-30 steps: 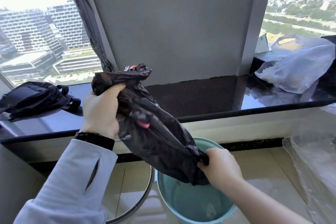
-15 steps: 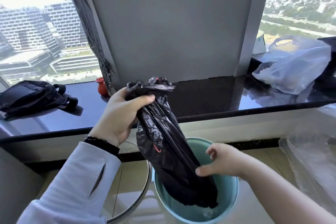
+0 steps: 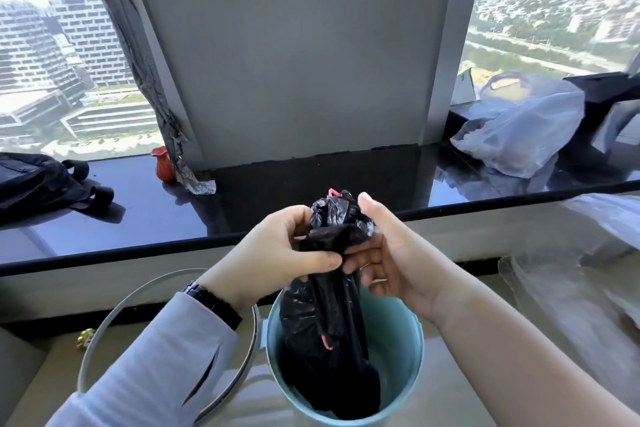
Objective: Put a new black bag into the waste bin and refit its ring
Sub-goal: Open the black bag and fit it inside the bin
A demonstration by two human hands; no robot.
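Observation:
A crumpled black bag [image 3: 329,322] with pink drawstring bits hangs down into the teal waste bin [image 3: 407,357], its lower end resting inside. My left hand [image 3: 277,253] and my right hand [image 3: 388,253] both pinch the bunched top of the bag just above the bin's mouth. The bin's grey ring [image 3: 100,333] lies on the floor to the left of the bin, partly hidden by my left sleeve.
A dark glossy window sill [image 3: 156,215] runs across behind the bin. On it lie a black pouch [image 3: 38,180], a small red jug [image 3: 164,165] and a clear plastic bag [image 3: 519,132]. More clear plastic [image 3: 571,288] lies on the floor at the right.
The bag's top has come down and right to above the bin. My right hand rose from the bin's rim to grip the bag's top beside my left hand.

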